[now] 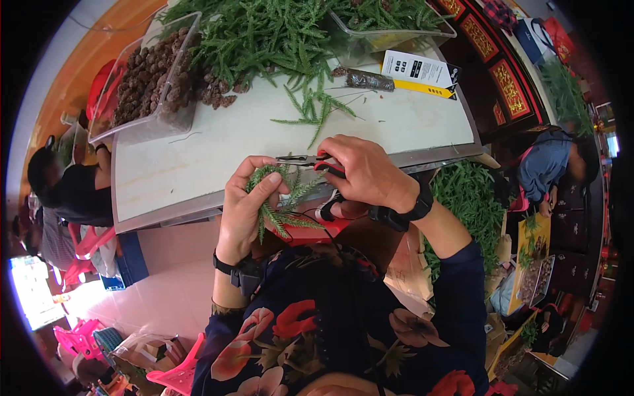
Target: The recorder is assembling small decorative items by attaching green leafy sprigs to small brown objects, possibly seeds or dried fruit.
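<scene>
Between the thumb and fingers of my left hand (243,198) is a bunch of green artificial pine sprigs (281,214), its tips hanging down over my lap. My right hand (366,173) is closed around red-and-black-handled pliers (305,160). Their metal jaws point left and reach the top of the bunch beside my left fingertips; whether they grip a wire there I cannot make out. Both hands are just above the near edge of the white tabletop (218,158). Beyond them a loose green sprig (317,109) lies on the table.
A clear bin of pine cones (148,86) stands at the back left. Green sprigs (264,39) heap along the back, beside another clear bin (389,36). A wire bundle (370,80) and yellow-and-white card (422,72) lie right. A box of greenery (465,211) stands beside me; other people sit both sides.
</scene>
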